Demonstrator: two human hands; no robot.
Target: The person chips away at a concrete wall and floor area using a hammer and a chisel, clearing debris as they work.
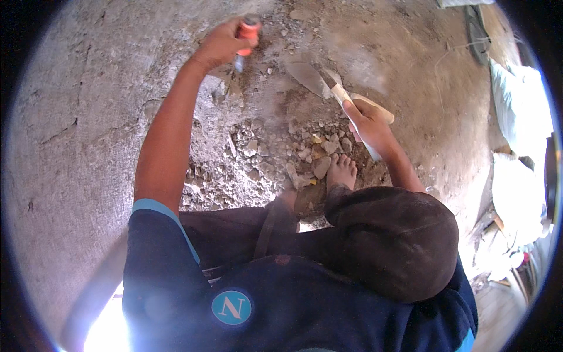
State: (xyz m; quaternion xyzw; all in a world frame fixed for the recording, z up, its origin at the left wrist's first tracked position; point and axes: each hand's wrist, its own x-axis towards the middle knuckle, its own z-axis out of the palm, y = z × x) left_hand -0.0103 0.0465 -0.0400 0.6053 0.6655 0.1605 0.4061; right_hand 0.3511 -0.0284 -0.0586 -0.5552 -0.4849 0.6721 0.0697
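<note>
A rough, dusty earthen floor [422, 70] spreads around, with stone rubble [252, 149] lying beside the person's bare right foot [342, 171]. The left hand [221, 46] is wrapped around a red-handled tool [249, 35], its metal tip blurred above the dirt; the right hand [372, 126] grips a pointed trowel [306, 78], whose blade reaches leftward beyond the rubble.
</note>
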